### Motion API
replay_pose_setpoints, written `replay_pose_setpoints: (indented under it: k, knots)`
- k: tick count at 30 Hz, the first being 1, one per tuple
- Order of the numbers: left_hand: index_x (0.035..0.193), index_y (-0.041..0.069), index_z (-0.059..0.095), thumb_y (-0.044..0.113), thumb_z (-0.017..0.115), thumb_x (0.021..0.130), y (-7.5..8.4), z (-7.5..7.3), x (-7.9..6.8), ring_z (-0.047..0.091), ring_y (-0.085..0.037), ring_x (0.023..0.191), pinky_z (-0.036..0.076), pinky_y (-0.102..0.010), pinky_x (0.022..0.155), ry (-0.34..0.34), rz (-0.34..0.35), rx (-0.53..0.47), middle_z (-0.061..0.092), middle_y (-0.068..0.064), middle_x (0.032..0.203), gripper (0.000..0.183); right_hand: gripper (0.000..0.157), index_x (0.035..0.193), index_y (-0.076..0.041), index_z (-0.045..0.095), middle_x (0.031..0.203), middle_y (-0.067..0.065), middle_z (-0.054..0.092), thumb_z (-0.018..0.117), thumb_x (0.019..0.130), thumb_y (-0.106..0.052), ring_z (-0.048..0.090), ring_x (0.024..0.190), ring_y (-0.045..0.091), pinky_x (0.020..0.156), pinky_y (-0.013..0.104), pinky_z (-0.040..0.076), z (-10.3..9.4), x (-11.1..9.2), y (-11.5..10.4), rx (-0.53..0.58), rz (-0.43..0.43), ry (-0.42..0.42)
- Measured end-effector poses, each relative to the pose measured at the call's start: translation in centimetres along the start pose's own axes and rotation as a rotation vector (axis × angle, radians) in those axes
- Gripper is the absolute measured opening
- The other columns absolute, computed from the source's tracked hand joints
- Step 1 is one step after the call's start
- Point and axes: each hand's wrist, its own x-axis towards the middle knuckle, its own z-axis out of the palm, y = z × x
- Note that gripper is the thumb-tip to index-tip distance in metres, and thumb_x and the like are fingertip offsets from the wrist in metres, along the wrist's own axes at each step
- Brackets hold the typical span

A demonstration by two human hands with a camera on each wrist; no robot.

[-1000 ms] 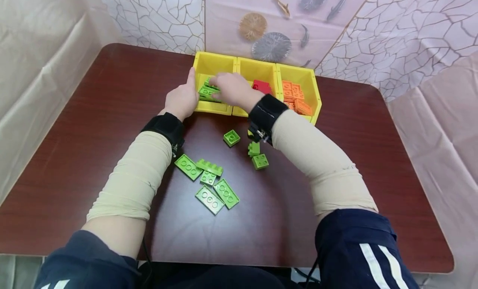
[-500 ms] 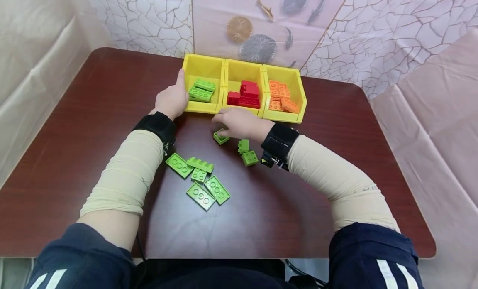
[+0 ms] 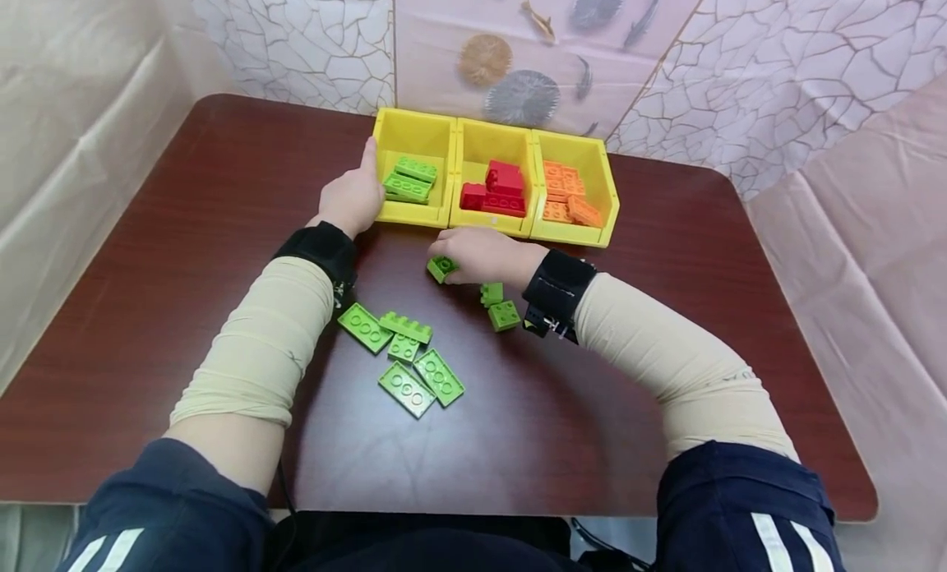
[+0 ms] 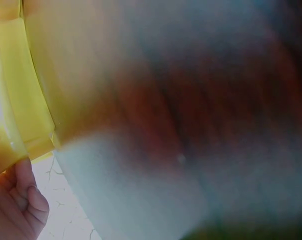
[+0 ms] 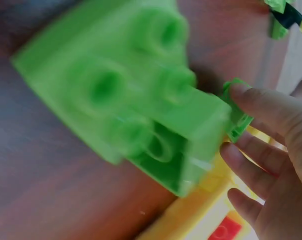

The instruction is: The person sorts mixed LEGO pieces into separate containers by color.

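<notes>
My left hand (image 3: 351, 197) holds the left end of a yellow three-compartment bin (image 3: 411, 216); in the left wrist view its bent fingers (image 4: 25, 175) meet the bin's edge. Just in front of the bin, my right hand (image 3: 484, 256) pinches a small green toy brick (image 3: 441, 268) between thumb and fingers, studs hidden and hollow side showing. In the right wrist view this brick (image 5: 237, 116) sits at the thumb tip. Two other small green bricks, one (image 3: 491, 293) behind the other (image 3: 505, 315), lie near the right wrist and loom large in the right wrist view.
Green bricks (image 3: 405, 193) lie in the left compartment, red bricks (image 3: 503, 192) in the middle, orange bricks (image 3: 570, 194) in the right. Several loose green bricks (image 3: 407, 389) lie on the brown table (image 3: 562, 424) between the forearms. A patterned cloth (image 3: 518, 29) hangs behind.
My right hand has come out of the bin's left compartment, down to the table, and taken hold of the small green brick. The left hand stays at the bin's left end.
</notes>
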Motion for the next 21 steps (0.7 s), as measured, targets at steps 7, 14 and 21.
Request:
replay_pose_setpoints:
  k: [7,14,21]
  knots:
    - [0.147,0.022,-0.019,0.022,0.034,0.098,-0.3,0.4,0.5,0.053,-0.031,0.086,0.042,-0.045,0.081,0.012,-0.006,0.001,0.058,-0.019,0.109,0.072,0.039,0.119,-0.007,0.061,0.113,0.009,0.059,0.069,0.083,-0.019,0.054,0.106,0.022,0.092,0.036,0.041,-3.4,1.4,1.0,0.034,0.052,0.113]
    - [0.147,0.021,-0.018,0.022,0.035,0.098,-0.3,0.5,0.6,0.055,-0.03,0.084,0.043,-0.044,0.079,0.036,0.015,0.012,0.059,-0.018,0.105,0.072,0.043,0.124,-0.004,0.056,0.119,0.012,0.057,0.065,0.087,-0.025,0.053,0.109,0.027,0.091,0.041,0.041,-6.7,4.0,4.0,-0.028,0.243,0.17]
    - [0.148,0.02,-0.017,0.022,0.034,0.098,-0.5,0.5,0.5,0.056,-0.03,0.084,0.044,-0.044,0.078,0.029,0.003,0.013,0.06,-0.017,0.104,0.072,0.044,0.128,-0.006,0.053,0.124,0.012,0.055,0.06,0.09,-0.028,0.05,0.113,0.03,0.094,0.048,0.036,-7.7,7.8,6.9,-0.064,0.416,0.161]
